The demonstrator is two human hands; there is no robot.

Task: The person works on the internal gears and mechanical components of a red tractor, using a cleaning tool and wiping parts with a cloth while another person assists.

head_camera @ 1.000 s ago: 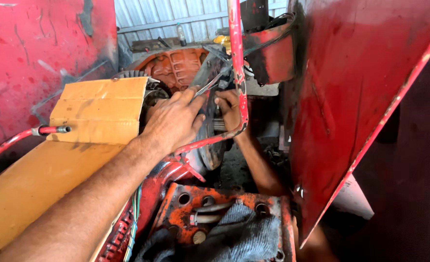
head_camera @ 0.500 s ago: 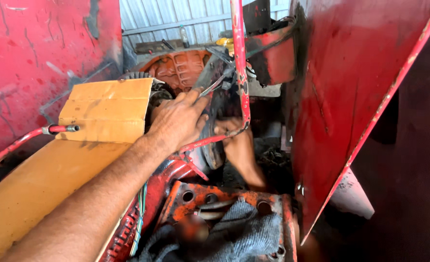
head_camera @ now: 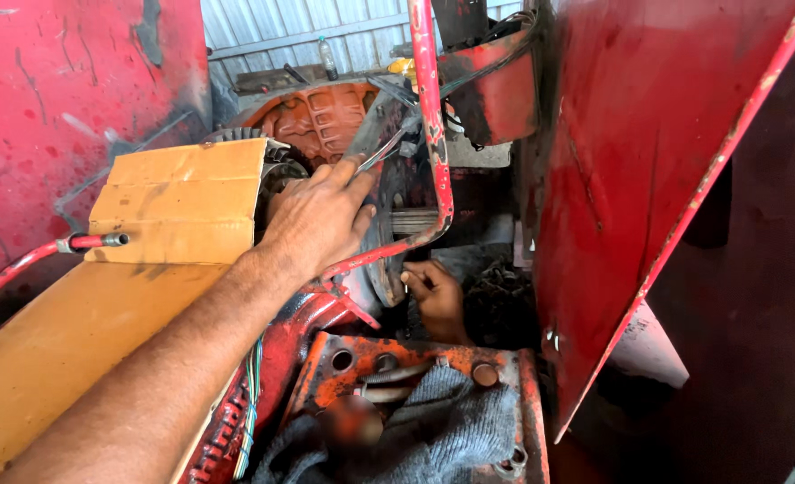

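left hand holds slim metal tool at grey plate; right hand low beside it

the left hand reaches in from the lower left, its forearm lying over a sheet of brown cardboard. its fingers are closed around a thin, bright metal tool, which runs up and to the right from the fingertips. the tool's tip sits against, or just beside, a dull grey metal plate standing on edge in front of an orange ribbed casting. whether the tip is engaged on a fastener cannot be told.

the right hand is lower, just behind the bent red tube and near the plate's bottom edge. its fingers are curled; what they grip, if anything, cannot be told.

handling, as a judgement: the tool looks light, stiff and narrow, likely greasy and so prone to slip; it is best pinched near the middle of the shank, as it is now. the plate looks heavy, rigid and sharp-edged, best steadied by its lower rim.

surroundings: a red sheet-metal panel stands to the right, a grey knitted cloth lies over an orange bracket below, and a corrugated wall closes the background.
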